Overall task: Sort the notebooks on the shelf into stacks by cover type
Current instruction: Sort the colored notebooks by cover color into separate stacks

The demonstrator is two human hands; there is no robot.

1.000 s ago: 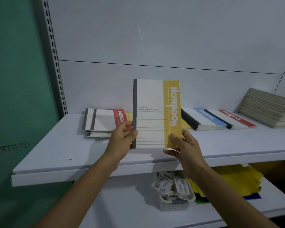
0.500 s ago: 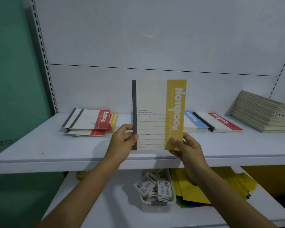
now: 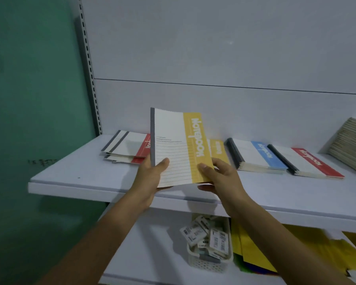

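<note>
In the head view, I hold the yellow notebook with both hands above the near part of the shelf. It is a thin book with a soft cover. I judge it light and a little floppy, because its lower edge seems to bend slightly between the hands. The cover looks smooth, so I think it can slide out of a weak pinch. Good places to take it are the lower corners, or the grey spine side, which is probably stiffer.

My left hand grips the lower left corner beside the spine, with the thumb on the front cover and the fingers hidden behind. My right hand pinches the lower right corner, with the thumb on the yellow band and the fingers under the book. Both grips are narrow and closed on the book. From the grip the book rises up and away, leaning toward the far wall, with the front cover facing me.

Just behind its right edge a yellow stack lies flat on the shelf, partly hidden; I judge it the matching place. To the left lies a loose red-banded pile, and to the right a blue stack and then a red stack.
</note>
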